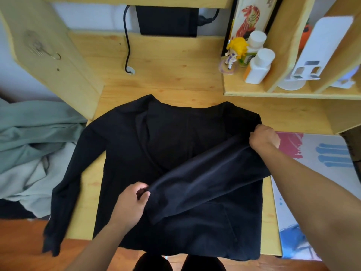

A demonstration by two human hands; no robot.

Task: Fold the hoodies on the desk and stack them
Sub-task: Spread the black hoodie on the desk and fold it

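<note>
Black hoodie [125, 145] hides its hood; both hands, left [130, 204] and right [263, 137], grip one sleeve [207, 182].

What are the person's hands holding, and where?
Both hold the black fabric hoodie by its folded-over sleeve: left hand at the cuff, right hand at the shoulder.

L hand [131, 202] pinches the sleeve [205, 184] cuff, fingers curled. R hand [264, 138] grips its shoulder end, arm stretched fwd.
</note>
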